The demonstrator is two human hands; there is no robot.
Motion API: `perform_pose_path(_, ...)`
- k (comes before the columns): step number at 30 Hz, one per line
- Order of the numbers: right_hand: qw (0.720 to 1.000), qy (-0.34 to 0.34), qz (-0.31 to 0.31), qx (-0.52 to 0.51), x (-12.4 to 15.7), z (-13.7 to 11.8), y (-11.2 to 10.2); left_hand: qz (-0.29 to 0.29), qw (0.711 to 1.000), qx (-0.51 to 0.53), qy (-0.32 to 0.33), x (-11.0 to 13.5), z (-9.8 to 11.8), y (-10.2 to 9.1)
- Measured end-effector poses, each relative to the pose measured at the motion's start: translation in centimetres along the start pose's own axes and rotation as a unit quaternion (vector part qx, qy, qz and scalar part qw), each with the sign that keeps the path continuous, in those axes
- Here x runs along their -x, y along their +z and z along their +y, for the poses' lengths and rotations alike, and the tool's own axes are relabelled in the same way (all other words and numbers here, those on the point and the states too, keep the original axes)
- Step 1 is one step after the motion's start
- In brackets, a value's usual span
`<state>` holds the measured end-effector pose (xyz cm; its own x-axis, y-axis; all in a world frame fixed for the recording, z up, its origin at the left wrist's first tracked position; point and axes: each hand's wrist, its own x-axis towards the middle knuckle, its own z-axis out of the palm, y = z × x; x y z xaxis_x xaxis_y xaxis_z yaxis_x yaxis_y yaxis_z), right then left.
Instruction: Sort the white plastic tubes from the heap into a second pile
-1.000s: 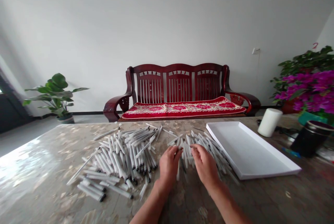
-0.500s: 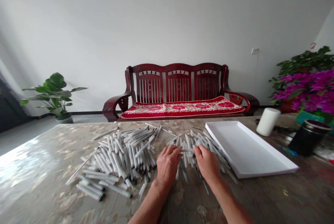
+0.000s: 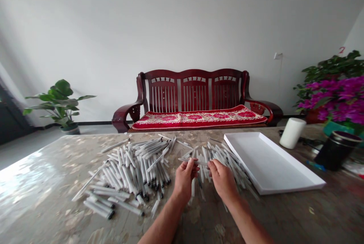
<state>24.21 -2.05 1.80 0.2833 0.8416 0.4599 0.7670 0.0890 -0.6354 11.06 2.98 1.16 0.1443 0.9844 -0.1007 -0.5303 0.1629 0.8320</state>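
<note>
A slim whitish pen (image 3: 203, 163) lies almost level between my two hands. My left hand (image 3: 184, 177) is closed on it with thumb and fingers, and one end sticks out to the left. My right hand (image 3: 223, 177) pinches the other end, which its fingers hide. Under and behind my hands is a loose pile of pale pen parts (image 3: 233, 162), with a few dark thin pieces among them. To the left of my left hand lies a larger heap of whitish pens (image 3: 125, 170), many with black ends.
A shallow white tray (image 3: 273, 164) stands right of my right hand. Beyond it are a white cylinder (image 3: 292, 133), a black cup (image 3: 337, 151) and purple flowers (image 3: 338, 94). A wooden bench (image 3: 195, 92) stands behind the stone-patterned table (image 3: 57, 198).
My left hand has turned so its thumb is on top, and the pen's end now sticks out to its left. My right hand has shifted slightly left. The heaps look unchanged.
</note>
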Motion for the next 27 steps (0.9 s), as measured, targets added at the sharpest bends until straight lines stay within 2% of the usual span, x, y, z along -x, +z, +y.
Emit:
perform_pose_path(3,0.999,-0.015,-0.022,-0.034,0.01,-0.01,-0.07,0.012,0.999,0.047,-0.020,-0.06,0.20,-0.10)
perform_pose_path(6,0.997,-0.029,-0.019,-0.071,-0.10,0.03,-0.08,0.019,0.997,0.067,-0.032,-0.05,0.34,-0.22)
perform_pose_path(11,0.986,0.009,-0.022,-0.162,-0.20,0.34,0.22,0.016,0.997,0.066,-0.029,-0.06,0.37,-0.30)
perform_pose_path(15,0.987,0.040,-0.056,-0.147,-0.24,0.56,0.34,0.014,0.998,0.059,-0.029,-0.30,0.22,-0.45)
perform_pose_path(21,0.988,0.008,-0.011,-0.154,-0.36,0.26,0.14,0.022,0.998,0.054,-0.022,-0.55,0.21,-0.54)
perform_pose_path(27,0.991,0.026,-0.033,-0.128,-0.35,0.60,0.36,0.027,0.998,0.045,-0.023,-0.49,0.27,-0.50)
